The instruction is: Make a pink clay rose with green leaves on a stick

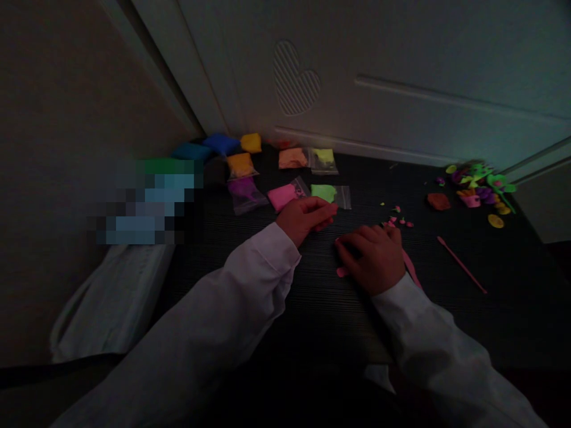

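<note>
My left hand (307, 219) is closed in a pinch just in front of the bags of pink clay (282, 196) and light green clay (323, 192). Whatever its fingertips hold is too small and dark to make out. Lower on the dark table, my right hand (373, 257) is curled palm down with its fingers drawn together; what lies in them is hidden. A small pink piece (342, 271) shows beside its thumb, and a pink strip (411, 268) comes out by the wrist. Small pink and green clay bits (392, 221) lie just beyond its knuckles.
A thin pink stick tool (461, 264) and a reddish-brown lump (438, 201) lie at right, near a cluster of colourful clay pieces (479, 187). More clay bags, such as an orange one (241, 165), line the back left. A whitish packet (120, 297) lies at left.
</note>
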`<state>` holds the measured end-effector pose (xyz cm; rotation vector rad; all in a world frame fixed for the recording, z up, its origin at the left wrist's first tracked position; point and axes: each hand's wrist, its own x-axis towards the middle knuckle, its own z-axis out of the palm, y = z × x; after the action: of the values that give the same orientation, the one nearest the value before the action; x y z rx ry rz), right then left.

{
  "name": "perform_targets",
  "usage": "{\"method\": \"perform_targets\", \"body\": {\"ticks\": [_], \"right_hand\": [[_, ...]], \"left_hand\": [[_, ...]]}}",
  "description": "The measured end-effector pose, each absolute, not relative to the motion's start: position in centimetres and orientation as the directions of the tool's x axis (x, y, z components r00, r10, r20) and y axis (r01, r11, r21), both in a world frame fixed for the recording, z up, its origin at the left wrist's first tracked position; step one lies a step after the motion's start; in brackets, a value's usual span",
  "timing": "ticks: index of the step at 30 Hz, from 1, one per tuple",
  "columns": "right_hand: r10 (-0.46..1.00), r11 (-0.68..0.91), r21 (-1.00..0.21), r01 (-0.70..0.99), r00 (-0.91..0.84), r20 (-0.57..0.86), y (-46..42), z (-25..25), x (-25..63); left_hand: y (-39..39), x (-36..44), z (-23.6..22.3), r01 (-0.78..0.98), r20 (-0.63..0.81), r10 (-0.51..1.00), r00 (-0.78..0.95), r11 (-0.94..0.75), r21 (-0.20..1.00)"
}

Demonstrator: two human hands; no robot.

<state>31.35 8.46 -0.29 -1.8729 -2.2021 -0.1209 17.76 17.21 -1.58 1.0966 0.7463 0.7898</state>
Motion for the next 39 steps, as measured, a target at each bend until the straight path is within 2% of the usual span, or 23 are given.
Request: {"method": "perform_targets", "body": {"ticks": [13,20,24,29,32,35,39], "right_hand": [[0.943,0.207,-0.031,0.978,-0.191,0.274,8.3,-0.2,31.2],[0.95,0.186,-0.087,0.979,-0.157,0.269,8.5,-0.2,31.3],[0.951,0.159,-0.224,0.962,-0.088,0.295,8.6,-0.1,31.6],[0.954,0.133,-0.579,0.805,0.054,0.295,8.6,1.0,32.1],[0.962,0.089,-0.784,0.614,0.151,0.228,8.5,1.5,32.4],[0.98,-0.012,-0.936,0.352,0.192,0.059,8.5,1.3,32.5],[0.98,-0.116,-0.993,0.02,0.167,-0.111,8.7,0.8,32.5]], "left_hand": [[17.2,17.8,-1.3,-0.162,-0.148,0.846,0.513,0.264,0.951],[17.2,17.8,-1.2,-0.181,-0.146,0.839,0.524,0.277,0.944],[17.1,17.8,-0.9,-0.221,-0.199,0.827,0.526,0.359,0.907],[16.7,17.7,-0.5,-0.222,-0.27,0.768,0.581,0.469,0.855],[16.5,17.6,-0.2,-0.213,-0.313,0.703,0.639,0.553,0.806],[16.2,17.6,0.1,-0.217,-0.333,0.634,0.698,0.63,0.746],[15.7,17.6,0.3,-0.171,-0.359,0.572,0.737,0.672,0.721]]}}
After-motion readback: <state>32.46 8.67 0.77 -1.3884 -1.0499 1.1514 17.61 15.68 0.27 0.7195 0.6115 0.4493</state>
